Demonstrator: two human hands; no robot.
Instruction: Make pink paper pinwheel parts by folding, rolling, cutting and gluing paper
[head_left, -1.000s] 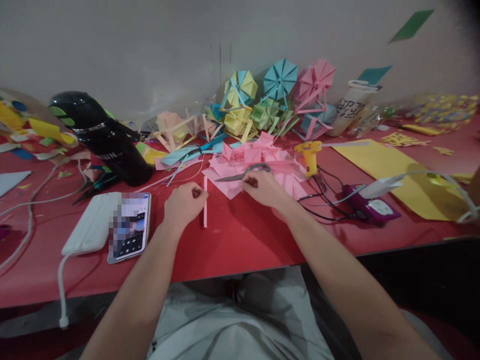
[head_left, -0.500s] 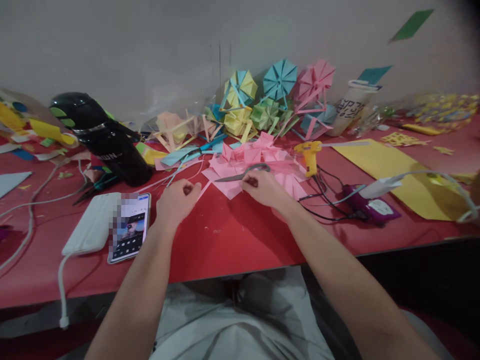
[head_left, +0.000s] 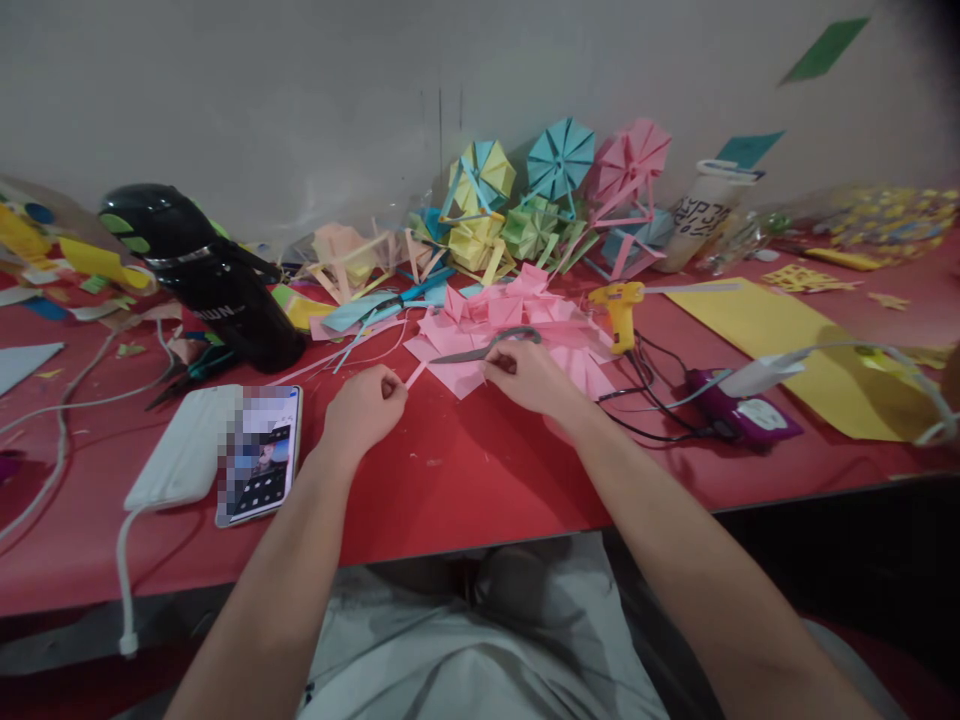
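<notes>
My left hand (head_left: 367, 408) is closed in a pinch just above the red table, right of the phone. A narrow pink paper strip (head_left: 415, 376) sticks out from its fingertips toward the paper pile. My right hand (head_left: 529, 375) is also closed, thumb and forefinger pressed together at the front of the pile. Dark grey scissors (head_left: 461, 356) lie right behind its fingers, blades pointing left; whether the fingers touch them I cannot tell. Whatever sits in the right pinch is hidden. Folded pink papers (head_left: 480, 310) are heaped under and behind the scissors.
Paper umbrellas (head_left: 561, 160) stand along the wall. A yellow glue gun (head_left: 621, 312), purple power adapter (head_left: 739, 410) with cables, and yellow sheet (head_left: 795, 350) lie to the right. Leftward are a black bottle (head_left: 232, 310), phone (head_left: 262, 460) and white power bank (head_left: 184, 450).
My left hand has shifted slightly to the right and toward me, still pinching the strip. My right hand and the scissors have hardly moved.
</notes>
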